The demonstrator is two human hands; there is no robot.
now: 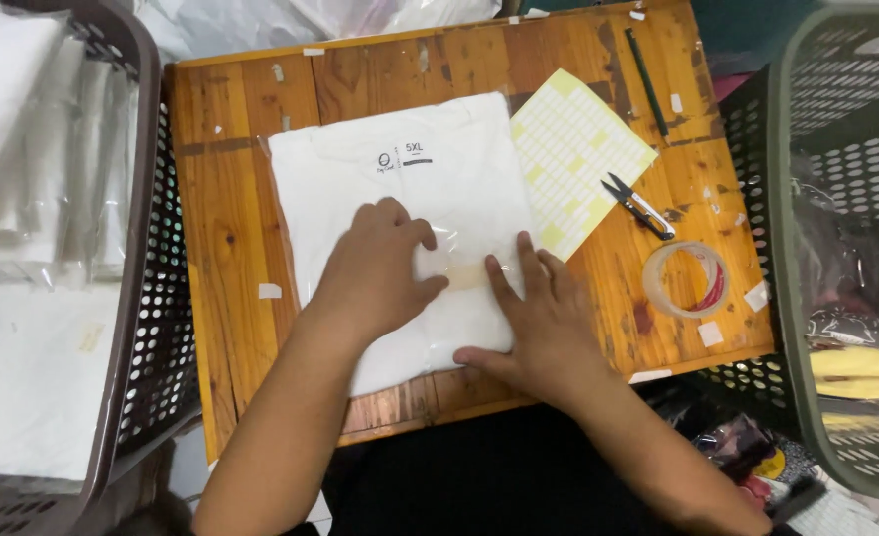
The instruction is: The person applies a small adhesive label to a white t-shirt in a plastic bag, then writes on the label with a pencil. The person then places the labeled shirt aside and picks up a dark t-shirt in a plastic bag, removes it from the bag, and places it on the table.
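We are pressing both hands flat on a folded white garment in a clear plastic bag (pixel 400 199), which is lying in the middle of the small wooden table (pixel 221 238), nearest to us. Our right hand (pixel 544 323) is lying open, palm down, on the bag's lower right corner, fingers spread, gripping nothing. Our left hand (pixel 380 273) is lying on the bag's middle, fingers loosely curled, thumb reaching toward a strip of tape (pixel 464 275) that is sitting between the two hands; it is clasping nothing either.

Just right of the bag, a roll of clear tape (pixel 686 280) is lying flat on the table. Further up, small black-handled snips (pixel 636 205) are lying near a yellow sheet of white labels (pixel 573 159), whose edge is touching the bag. Beyond them a dark pen (pixel 647 81) is lying near the table's far edge.

A brown perforated basket (pixel 147 298) holding bagged white items is standing at the left, and a green basket (pixel 787 248) is standing at the right.
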